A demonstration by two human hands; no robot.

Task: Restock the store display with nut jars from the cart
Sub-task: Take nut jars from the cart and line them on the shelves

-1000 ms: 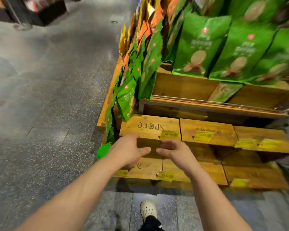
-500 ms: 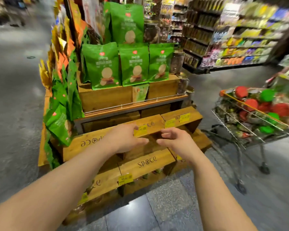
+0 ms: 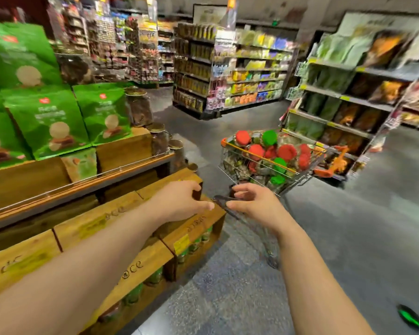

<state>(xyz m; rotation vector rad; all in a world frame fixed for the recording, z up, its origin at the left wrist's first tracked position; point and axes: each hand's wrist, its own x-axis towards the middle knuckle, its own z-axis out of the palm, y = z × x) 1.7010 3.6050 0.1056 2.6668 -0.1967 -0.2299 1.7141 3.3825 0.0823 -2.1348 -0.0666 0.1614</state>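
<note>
Two empty hands hang ahead, the left hand (image 3: 179,201) and right hand (image 3: 254,201), each grip loosely curled and holding nothing. Half a second ago the wooden display (image 3: 136,206) filled the view; now the cart (image 3: 271,165) sits nearly centred, just beyond the right hand, so the next pick looks close. Nut jars (image 3: 286,153) lie heaped in its basket, red and green lids mostly upward, long axes roughly upright or tilted; blur hides more.

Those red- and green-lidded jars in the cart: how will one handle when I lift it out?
Jars look clear and rigid, probably glass or hard plastic, so possibly fragile. Packed full, likely hefty for their size. Heaped loosely in the cart, so neighbours may shift or roll.
</note>
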